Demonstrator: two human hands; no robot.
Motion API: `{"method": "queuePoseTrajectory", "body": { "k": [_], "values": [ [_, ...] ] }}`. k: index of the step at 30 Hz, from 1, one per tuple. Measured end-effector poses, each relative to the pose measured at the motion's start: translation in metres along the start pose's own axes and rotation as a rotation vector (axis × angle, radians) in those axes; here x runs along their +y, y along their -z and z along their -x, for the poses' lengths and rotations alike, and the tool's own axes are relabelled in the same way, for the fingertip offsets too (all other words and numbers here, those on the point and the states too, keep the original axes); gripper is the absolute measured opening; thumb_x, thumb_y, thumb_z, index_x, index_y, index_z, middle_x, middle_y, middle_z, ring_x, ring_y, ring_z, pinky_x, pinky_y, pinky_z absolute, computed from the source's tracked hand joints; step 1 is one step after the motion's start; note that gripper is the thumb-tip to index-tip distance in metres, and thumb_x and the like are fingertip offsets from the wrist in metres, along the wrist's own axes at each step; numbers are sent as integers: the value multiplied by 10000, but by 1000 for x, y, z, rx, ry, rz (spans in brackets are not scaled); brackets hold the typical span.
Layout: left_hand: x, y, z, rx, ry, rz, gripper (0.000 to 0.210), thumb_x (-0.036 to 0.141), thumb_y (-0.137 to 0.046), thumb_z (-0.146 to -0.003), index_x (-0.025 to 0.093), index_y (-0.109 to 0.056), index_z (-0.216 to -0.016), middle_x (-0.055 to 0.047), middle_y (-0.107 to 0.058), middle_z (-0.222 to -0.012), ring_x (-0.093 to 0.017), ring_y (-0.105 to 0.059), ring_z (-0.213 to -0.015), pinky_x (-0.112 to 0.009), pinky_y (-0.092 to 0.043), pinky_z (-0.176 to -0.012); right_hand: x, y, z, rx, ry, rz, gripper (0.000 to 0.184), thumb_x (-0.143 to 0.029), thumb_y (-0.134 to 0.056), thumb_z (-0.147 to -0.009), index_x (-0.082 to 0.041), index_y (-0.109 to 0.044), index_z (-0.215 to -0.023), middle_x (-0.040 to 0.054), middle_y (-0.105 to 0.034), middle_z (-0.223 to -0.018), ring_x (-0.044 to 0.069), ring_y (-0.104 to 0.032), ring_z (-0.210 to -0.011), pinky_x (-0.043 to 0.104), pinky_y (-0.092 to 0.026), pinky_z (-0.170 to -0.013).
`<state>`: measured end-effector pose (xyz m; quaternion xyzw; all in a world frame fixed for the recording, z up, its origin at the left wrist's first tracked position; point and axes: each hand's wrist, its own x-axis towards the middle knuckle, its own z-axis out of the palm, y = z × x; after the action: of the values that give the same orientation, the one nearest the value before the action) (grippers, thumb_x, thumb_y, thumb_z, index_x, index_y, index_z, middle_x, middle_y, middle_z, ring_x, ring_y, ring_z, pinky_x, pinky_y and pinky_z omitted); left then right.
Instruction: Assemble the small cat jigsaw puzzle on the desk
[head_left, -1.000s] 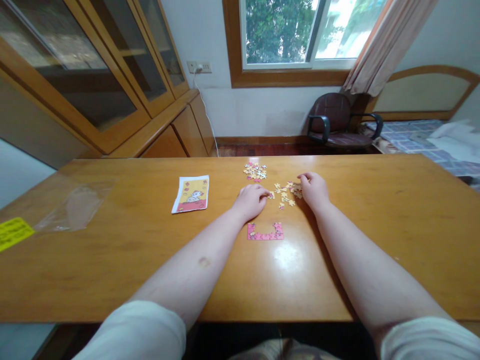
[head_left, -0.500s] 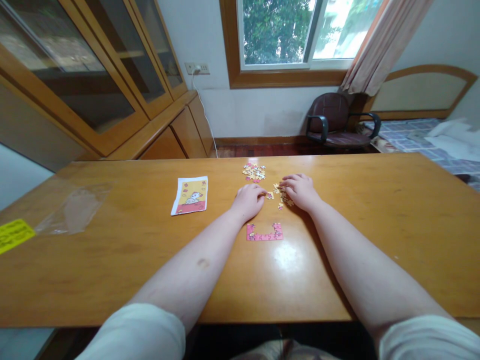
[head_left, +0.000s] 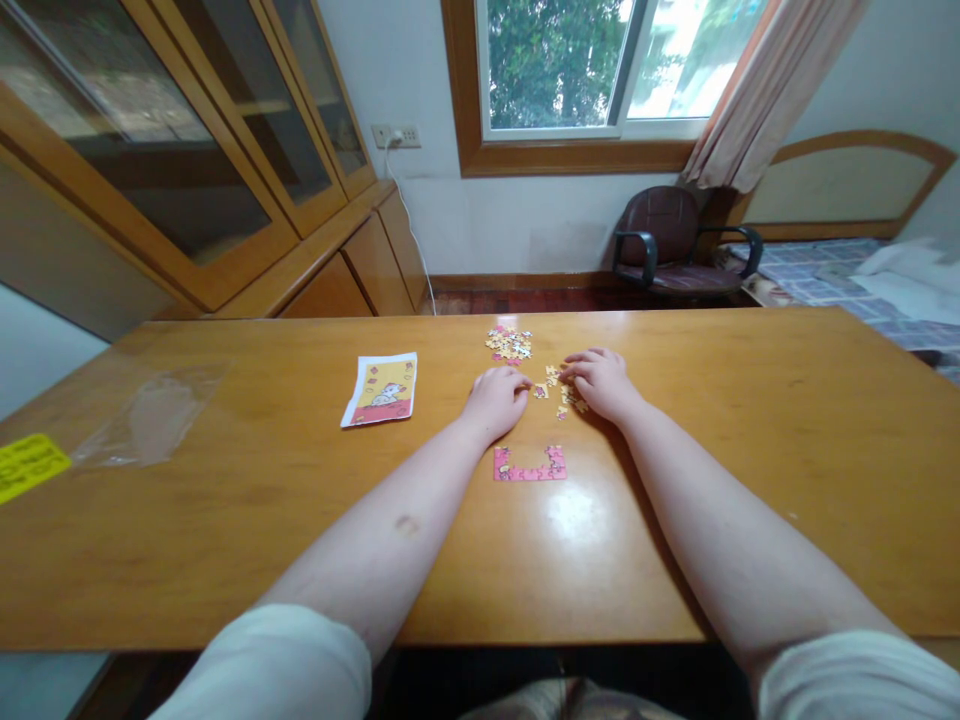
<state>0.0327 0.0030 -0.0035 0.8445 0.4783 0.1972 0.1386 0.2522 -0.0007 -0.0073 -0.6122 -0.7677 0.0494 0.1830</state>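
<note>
My left hand [head_left: 495, 405] rests on the table with its fingers curled together, fingertips at the edge of a yellow puzzle piece [head_left: 540, 391] with a pink mark. Across from it, my right hand [head_left: 598, 384] hovers low over a loose group of yellow puzzle pieces [head_left: 567, 396]; its fingers are apart and the tips touch or nearly touch the pieces. Part of that group is hidden under the hand. Closer to me lies a joined pink puzzle section [head_left: 531, 474], U-shaped, open on the far side. A mixed pile of puzzle pieces [head_left: 509, 345] sits beyond my hands.
A picture sheet [head_left: 381, 390] with a white animal on yellow and pink lies left of my left hand. Farther left are a clear plastic bag [head_left: 154, 420] and a yellow label [head_left: 30, 470]. Behind the wooden table [head_left: 262, 540] stand a cabinet and an office chair [head_left: 664, 240].
Both hands stay almost in place. The yellow pieces by my right fingertips have shifted slightly, and a little more of them shows between the hands.
</note>
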Motion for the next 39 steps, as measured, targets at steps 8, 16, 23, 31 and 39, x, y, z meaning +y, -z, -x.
{"method": "queuePoseTrajectory", "body": {
  "k": [8,16,23,31,39],
  "values": [
    [-2,-1,0,-3,17,-47,271,234,-507,-849,232,-699,-1040,-52,-678,-1086,-224,-578,-1046,-380,-438,-968,-9,-6,2,5,14,77,325,-338,-447,-912,-286,-733,-1058,42,-585,-1316,319,-357,-1283,557,-176,-1080],
    [-3,-3,1,-7,-5,-37,283,281,-525,-861,247,-669,-1102,-53,-652,-1138,-230,-550,-1093,-389,-419,-996,-19,-4,5,-76,73,61,402,-488,-399,-944,-328,-648,-1215,41,-517,-1390,322,-314,-1344,602,-131,-1106],
    [4,-3,3,-42,-8,-115,441,421,-493,-886,252,-564,-1287,-97,-505,-1373,-286,-424,-1276,-473,-319,-1092,-20,-12,3,-38,-11,206,504,-542,-344,-948,-370,-440,-1413,72,-317,-1539,370,-165,-1427,662,-73,-1091],
    [3,-6,5,-92,45,-185,517,520,-416,-906,311,-464,-1376,-75,-357,-1508,-292,-279,-1393,-537,-169,-1154,-17,-11,0,15,-105,188,478,-537,-333,-949,-298,-653,-1210,74,-439,-1458,369,-187,-1415,665,-33,-1094],
    [0,-2,2,-21,120,-139,429,385,-454,-903,232,-549,-1292,-93,-474,-1417,-271,-380,-1316,-484,-261,-1131,-8,-7,0,95,75,-35,419,-414,-381,-957,-270,-760,-848,23,-654,-1196,277,-391,-1285,593,-105,-1123]
  ]
}}
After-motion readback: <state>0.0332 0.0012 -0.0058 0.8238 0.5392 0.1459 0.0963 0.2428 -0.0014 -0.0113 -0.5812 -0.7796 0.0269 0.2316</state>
